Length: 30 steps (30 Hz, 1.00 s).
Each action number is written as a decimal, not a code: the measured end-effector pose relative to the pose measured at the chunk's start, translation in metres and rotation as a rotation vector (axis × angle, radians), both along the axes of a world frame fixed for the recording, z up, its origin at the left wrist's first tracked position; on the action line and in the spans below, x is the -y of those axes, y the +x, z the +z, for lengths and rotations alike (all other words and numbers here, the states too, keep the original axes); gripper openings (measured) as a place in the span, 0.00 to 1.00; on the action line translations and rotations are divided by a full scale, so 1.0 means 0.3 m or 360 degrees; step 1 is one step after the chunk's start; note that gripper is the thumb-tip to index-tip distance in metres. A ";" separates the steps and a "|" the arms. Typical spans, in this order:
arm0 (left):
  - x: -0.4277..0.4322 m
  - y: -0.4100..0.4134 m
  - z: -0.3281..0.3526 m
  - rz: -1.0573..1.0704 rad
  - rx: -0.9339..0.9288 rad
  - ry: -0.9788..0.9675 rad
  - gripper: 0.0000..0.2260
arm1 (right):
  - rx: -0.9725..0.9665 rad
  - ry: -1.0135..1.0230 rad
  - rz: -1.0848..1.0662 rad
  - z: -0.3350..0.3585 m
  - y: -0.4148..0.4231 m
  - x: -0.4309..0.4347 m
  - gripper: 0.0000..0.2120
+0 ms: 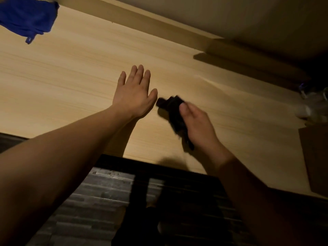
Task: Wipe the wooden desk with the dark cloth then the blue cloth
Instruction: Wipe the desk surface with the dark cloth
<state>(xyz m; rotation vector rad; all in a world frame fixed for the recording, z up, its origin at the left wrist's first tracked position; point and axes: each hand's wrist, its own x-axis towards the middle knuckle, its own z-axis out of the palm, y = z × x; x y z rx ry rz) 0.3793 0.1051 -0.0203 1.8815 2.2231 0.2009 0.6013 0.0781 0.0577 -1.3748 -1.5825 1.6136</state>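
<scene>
The light wooden desk (74, 71) fills most of the view. My right hand (198, 125) grips the dark cloth (174, 112), bunched up and held just above or on the desk near its front edge. My left hand (134, 93) lies flat on the desk with fingers spread, just left of the dark cloth and holding nothing. The blue cloth (26, 16) lies crumpled at the far left corner of the desk, well away from both hands.
A raised wooden ledge (159, 23) runs along the back of the desk under a pale wall. Clear plastic items (312, 103) sit at the right edge, with a brown box (316, 157) in front of them. Dark tiled floor (99, 201) shows below the desk's front edge.
</scene>
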 end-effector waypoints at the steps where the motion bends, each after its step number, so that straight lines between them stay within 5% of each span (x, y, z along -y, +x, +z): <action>1: -0.001 0.001 0.002 -0.0001 -0.0007 -0.0001 0.36 | 0.0056 0.0090 -0.0031 0.001 -0.006 -0.066 0.11; 13: -0.010 0.013 -0.007 0.0053 -0.0042 -0.0034 0.34 | 0.1136 0.1172 0.0402 -0.203 -0.092 -0.774 0.19; 30: -0.016 0.016 -0.008 0.0078 -0.0068 -0.0091 0.35 | 0.1440 0.1234 0.0840 -0.222 -0.052 -0.770 0.27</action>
